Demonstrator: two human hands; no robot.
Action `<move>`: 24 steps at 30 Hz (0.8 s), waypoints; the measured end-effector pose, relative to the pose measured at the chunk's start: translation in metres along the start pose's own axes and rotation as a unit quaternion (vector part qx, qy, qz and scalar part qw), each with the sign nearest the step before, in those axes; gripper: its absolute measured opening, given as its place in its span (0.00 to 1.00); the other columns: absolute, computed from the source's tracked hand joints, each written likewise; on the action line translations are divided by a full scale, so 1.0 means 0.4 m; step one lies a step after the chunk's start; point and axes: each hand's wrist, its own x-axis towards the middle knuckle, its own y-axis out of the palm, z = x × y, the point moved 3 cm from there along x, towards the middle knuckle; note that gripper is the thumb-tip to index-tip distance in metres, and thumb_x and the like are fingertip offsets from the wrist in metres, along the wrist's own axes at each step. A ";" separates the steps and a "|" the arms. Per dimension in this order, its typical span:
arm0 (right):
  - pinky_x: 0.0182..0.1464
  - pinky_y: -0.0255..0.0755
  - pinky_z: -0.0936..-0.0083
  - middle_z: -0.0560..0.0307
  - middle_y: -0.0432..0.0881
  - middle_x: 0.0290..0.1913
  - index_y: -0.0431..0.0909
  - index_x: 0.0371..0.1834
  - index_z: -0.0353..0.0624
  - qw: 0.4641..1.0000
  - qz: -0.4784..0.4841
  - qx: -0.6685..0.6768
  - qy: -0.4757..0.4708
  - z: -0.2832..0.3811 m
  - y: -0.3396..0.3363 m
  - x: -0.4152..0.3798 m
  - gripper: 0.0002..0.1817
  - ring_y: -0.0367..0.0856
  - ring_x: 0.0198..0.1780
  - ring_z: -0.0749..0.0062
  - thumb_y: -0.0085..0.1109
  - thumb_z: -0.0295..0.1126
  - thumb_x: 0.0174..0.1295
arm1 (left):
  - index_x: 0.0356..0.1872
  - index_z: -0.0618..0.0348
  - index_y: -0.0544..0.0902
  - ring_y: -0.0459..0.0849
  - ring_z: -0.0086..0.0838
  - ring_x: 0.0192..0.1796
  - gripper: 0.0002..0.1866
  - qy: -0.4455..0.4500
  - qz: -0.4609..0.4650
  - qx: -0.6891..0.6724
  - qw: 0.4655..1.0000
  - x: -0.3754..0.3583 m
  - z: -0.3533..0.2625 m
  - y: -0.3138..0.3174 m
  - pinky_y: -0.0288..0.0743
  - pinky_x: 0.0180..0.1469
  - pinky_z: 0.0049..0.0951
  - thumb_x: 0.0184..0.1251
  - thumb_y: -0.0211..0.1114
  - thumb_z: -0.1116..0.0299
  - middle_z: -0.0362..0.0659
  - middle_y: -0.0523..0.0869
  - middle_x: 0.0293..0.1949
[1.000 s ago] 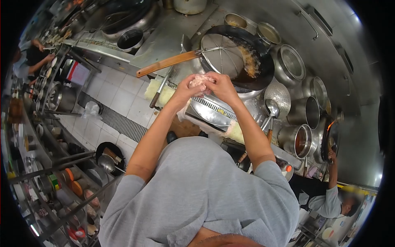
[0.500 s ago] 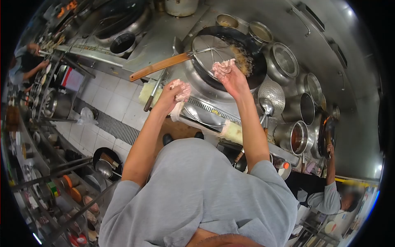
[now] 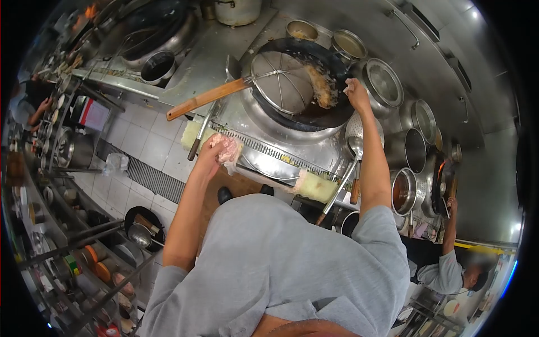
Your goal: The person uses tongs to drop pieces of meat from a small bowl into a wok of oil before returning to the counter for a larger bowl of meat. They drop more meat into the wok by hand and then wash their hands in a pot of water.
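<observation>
Two hands, seemingly sharing out meat | your left hand (image 3: 209, 157) holds pink meat (image 3: 227, 149), near-left of wok (image 3: 314, 49) | your right hand (image 3: 359, 100) pinches small bit (image 3: 348, 86), wok's right edge | next move likely needs gentle fingers

So it's 1 cam, worn on the head, super wide, facing forward and pretty steeply down. The grey shirt (image 3: 292, 241) is right up close at the bottom, and the wok (image 3: 338, 66) sits farther out, upper middle.
</observation>
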 end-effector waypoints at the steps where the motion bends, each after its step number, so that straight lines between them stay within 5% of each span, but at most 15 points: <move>1: 0.52 0.74 0.67 0.46 0.83 0.43 0.71 0.56 0.37 0.999 0.013 -0.042 -0.007 0.004 0.011 0.027 0.21 0.83 0.47 0.54 0.59 0.24 0.58 | 0.47 0.62 0.76 0.85 0.31 0.44 0.09 0.002 -0.011 -0.002 1.000 -0.005 0.004 -0.004 0.83 0.39 0.35 0.69 0.59 0.74 0.46 0.83 0.44; 4: 0.53 0.74 0.67 0.42 0.83 0.49 0.71 0.57 0.38 0.988 0.121 -0.092 0.013 0.069 0.058 0.126 0.22 0.83 0.52 0.54 0.61 0.26 0.57 | 0.48 0.63 0.76 0.85 0.32 0.45 0.10 0.011 -0.044 -0.013 0.999 -0.022 0.016 -0.015 0.83 0.39 0.35 0.68 0.59 0.74 0.46 0.83 0.46; 5: 0.54 0.73 0.60 0.39 0.83 0.47 0.72 0.59 0.38 0.987 0.127 -0.074 -0.069 0.038 0.106 0.182 0.23 0.82 0.53 0.49 0.61 0.28 0.58 | 0.49 0.63 0.76 0.85 0.32 0.45 0.10 0.016 -0.051 -0.022 0.998 -0.029 0.019 -0.017 0.83 0.40 0.36 0.68 0.58 0.73 0.46 0.83 0.46; 9: 0.50 0.74 0.49 0.36 0.83 0.41 0.75 0.57 0.39 0.965 0.081 -0.222 -0.117 0.009 0.262 0.369 0.18 0.81 0.49 0.38 0.51 0.29 0.64 | 0.57 0.63 0.73 0.83 0.37 0.52 0.19 0.007 -0.042 -0.099 0.994 -0.063 0.016 -0.030 0.82 0.49 0.41 0.66 0.55 0.70 0.49 0.81 0.53; 13: 0.47 0.78 0.52 0.40 0.84 0.39 0.78 0.46 0.42 0.921 0.086 -0.348 -0.152 0.010 0.333 0.450 0.11 0.84 0.45 0.44 0.49 0.31 0.66 | 0.67 0.64 0.66 0.77 0.41 0.63 0.29 0.039 -0.052 -0.187 0.980 -0.109 -0.011 0.014 0.76 0.61 0.47 0.64 0.53 0.67 0.52 0.75 0.63; 16: 0.47 0.77 0.53 0.42 0.82 0.44 0.78 0.46 0.43 0.910 0.048 -0.359 -0.200 0.026 0.309 0.458 0.11 0.82 0.48 0.44 0.48 0.32 0.66 | 0.69 0.64 0.63 0.72 0.42 0.68 0.30 0.042 -0.035 -0.202 0.978 -0.127 -0.037 0.003 0.71 0.66 0.51 0.66 0.52 0.66 0.52 0.71 0.67; 19: 0.47 0.76 0.53 0.41 0.82 0.44 0.81 0.47 0.45 0.951 -0.025 -0.265 -0.154 0.293 0.144 0.324 0.11 0.82 0.48 0.43 0.53 0.34 0.65 | 0.70 0.62 0.62 0.72 0.43 0.68 0.27 0.034 -0.027 -0.154 0.987 -0.108 -0.082 0.023 0.70 0.67 0.53 0.72 0.49 0.65 0.50 0.70 0.67; 22: 0.47 0.77 0.59 0.46 0.84 0.43 0.82 0.47 0.44 0.962 -0.034 -0.075 -0.261 0.424 0.093 0.186 0.10 0.84 0.47 0.50 0.57 0.30 0.64 | 0.69 0.62 0.63 0.75 0.42 0.65 0.23 0.030 -0.025 -0.087 0.995 -0.074 -0.103 0.045 0.75 0.64 0.50 0.77 0.45 0.65 0.50 0.73 0.65; 24: 0.47 0.76 0.67 0.51 0.85 0.41 0.83 0.45 0.42 0.971 0.065 0.084 -0.216 0.554 0.092 0.018 0.09 0.85 0.45 0.60 0.61 0.27 0.62 | 0.67 0.62 0.64 0.78 0.41 0.63 0.21 0.025 -0.029 -0.069 0.997 -0.045 -0.108 0.065 0.77 0.61 0.47 0.79 0.44 0.64 0.49 0.75 0.63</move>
